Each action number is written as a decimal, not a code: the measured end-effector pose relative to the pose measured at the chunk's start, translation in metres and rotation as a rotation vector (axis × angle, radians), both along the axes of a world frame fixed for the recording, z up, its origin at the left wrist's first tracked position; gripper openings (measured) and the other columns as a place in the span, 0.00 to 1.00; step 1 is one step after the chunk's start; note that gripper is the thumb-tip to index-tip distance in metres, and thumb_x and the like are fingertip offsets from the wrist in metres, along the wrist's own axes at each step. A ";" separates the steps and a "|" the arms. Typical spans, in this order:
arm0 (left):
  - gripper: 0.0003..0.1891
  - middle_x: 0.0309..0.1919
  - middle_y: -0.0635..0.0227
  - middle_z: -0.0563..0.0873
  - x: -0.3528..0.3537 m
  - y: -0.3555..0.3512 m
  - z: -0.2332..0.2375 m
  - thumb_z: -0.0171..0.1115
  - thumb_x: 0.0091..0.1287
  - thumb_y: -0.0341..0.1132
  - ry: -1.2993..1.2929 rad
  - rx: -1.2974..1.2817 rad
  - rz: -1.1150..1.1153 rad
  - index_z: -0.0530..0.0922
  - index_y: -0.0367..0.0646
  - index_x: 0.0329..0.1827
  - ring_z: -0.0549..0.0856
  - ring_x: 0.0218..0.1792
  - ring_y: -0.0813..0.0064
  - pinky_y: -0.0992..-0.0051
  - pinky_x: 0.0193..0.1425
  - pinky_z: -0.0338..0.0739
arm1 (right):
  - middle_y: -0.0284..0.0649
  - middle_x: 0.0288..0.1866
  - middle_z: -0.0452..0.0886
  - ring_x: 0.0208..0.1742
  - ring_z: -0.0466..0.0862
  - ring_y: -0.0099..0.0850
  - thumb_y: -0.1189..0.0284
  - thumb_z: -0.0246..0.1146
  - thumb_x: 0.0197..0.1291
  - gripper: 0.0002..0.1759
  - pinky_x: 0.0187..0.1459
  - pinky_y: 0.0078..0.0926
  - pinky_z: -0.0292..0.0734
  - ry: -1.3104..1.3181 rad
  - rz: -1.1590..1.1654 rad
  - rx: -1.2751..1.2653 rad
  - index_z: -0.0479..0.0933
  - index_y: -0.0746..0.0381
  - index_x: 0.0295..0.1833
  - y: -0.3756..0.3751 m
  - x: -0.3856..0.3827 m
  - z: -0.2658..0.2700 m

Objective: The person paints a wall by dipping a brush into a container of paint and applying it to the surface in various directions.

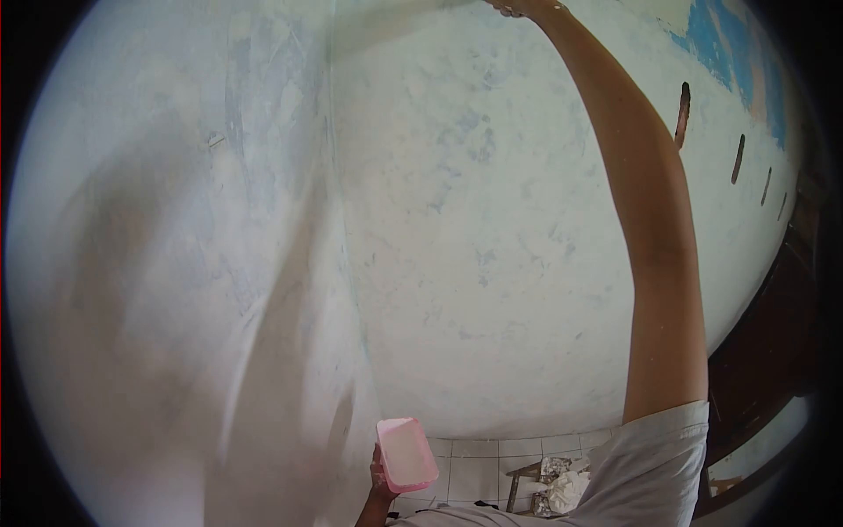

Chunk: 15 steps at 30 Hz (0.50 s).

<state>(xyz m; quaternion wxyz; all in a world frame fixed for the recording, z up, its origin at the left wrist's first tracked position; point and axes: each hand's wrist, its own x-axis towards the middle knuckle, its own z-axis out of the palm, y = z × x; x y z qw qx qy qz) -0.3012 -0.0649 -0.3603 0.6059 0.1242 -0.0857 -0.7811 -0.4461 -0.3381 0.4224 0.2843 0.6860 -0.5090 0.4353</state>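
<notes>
Low in the head view, my left hand (379, 479) is wrapped round the side of a pink rectangular container (407, 455), which has a pale, whitish material inside. My right arm stretches up along the wall (421, 263), and my right hand (518, 8) is at the top edge of the view, partly cut off. Its fingers look curled, but what they hold, if anything, is out of the frame. Pale, patchy coating with bluish-grey marks covers the wall around both hands.
A wall corner runs down left of centre, with shadows beside it. Blue patches (724, 44) and dark slots (683, 114) mark the upper right wall. On the tiled floor (474, 477) stand a small stool or frame and crumpled white material (569, 492). Dark furniture or a doorway edges the right.
</notes>
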 end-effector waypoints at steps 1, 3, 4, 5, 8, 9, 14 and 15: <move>0.34 0.63 0.62 0.76 -0.002 -0.002 -0.008 0.40 0.72 0.63 0.001 -0.001 0.004 0.62 0.50 0.73 0.79 0.60 0.59 0.52 0.61 0.77 | 0.58 0.38 0.84 0.36 0.87 0.42 0.64 0.63 0.53 0.18 0.37 0.37 0.84 -0.039 0.011 -0.165 0.79 0.73 0.33 -0.009 0.001 -0.001; 0.34 0.62 0.62 0.76 -0.002 -0.002 -0.029 0.39 0.72 0.63 -0.175 -0.048 0.086 0.62 0.50 0.73 0.79 0.59 0.60 0.53 0.61 0.77 | 0.57 0.37 0.84 0.37 0.87 0.44 0.63 0.62 0.54 0.22 0.37 0.38 0.84 -0.032 0.079 0.131 0.78 0.74 0.40 0.002 0.004 -0.031; 0.34 0.62 0.62 0.76 -0.003 -0.003 -0.026 0.39 0.72 0.63 -0.175 -0.045 0.086 0.62 0.50 0.73 0.79 0.59 0.60 0.53 0.61 0.77 | 0.46 0.22 0.81 0.20 0.80 0.40 0.53 0.59 0.54 0.26 0.28 0.36 0.78 0.320 0.188 -0.148 0.78 0.69 0.42 -0.094 -0.006 -0.042; 0.34 0.62 0.62 0.76 -0.004 -0.003 -0.019 0.40 0.72 0.63 -0.106 -0.020 0.052 0.62 0.50 0.73 0.79 0.60 0.60 0.53 0.61 0.77 | 0.51 0.35 0.83 0.35 0.84 0.48 0.53 0.61 0.52 0.32 0.42 0.41 0.81 0.459 0.034 -0.289 0.74 0.73 0.50 -0.056 -0.007 -0.096; 0.34 0.62 0.63 0.76 -0.010 -0.002 -0.033 0.40 0.72 0.63 -0.158 -0.026 0.064 0.62 0.50 0.73 0.79 0.60 0.60 0.52 0.61 0.77 | 0.51 0.41 0.81 0.44 0.81 0.45 0.57 0.63 0.47 0.32 0.42 0.40 0.81 0.351 0.073 -0.034 0.73 0.72 0.51 -0.039 -0.004 -0.223; 0.34 0.62 0.63 0.76 -0.012 -0.002 -0.041 0.41 0.72 0.63 -0.285 -0.065 0.114 0.62 0.51 0.73 0.79 0.60 0.60 0.52 0.61 0.77 | 0.49 0.39 0.81 0.41 0.81 0.43 0.59 0.65 0.46 0.32 0.38 0.37 0.81 0.399 0.105 -0.171 0.72 0.71 0.52 -0.045 -0.011 -0.274; 0.34 0.62 0.63 0.76 -0.029 0.001 0.038 0.41 0.71 0.63 0.042 -0.053 -0.068 0.62 0.51 0.73 0.79 0.60 0.60 0.51 0.63 0.76 | 0.62 0.48 0.78 0.51 0.80 0.50 0.60 0.64 0.48 0.38 0.52 0.43 0.79 0.397 0.192 0.794 0.67 0.76 0.59 -0.018 -0.033 -0.416; 0.34 0.62 0.63 0.76 -0.032 0.005 0.046 0.41 0.71 0.63 0.040 -0.074 -0.081 0.62 0.51 0.73 0.79 0.60 0.60 0.51 0.63 0.76 | 0.62 0.48 0.78 0.51 0.80 0.50 0.60 0.64 0.48 0.38 0.52 0.43 0.79 0.398 0.194 0.802 0.67 0.76 0.59 -0.012 -0.036 -0.414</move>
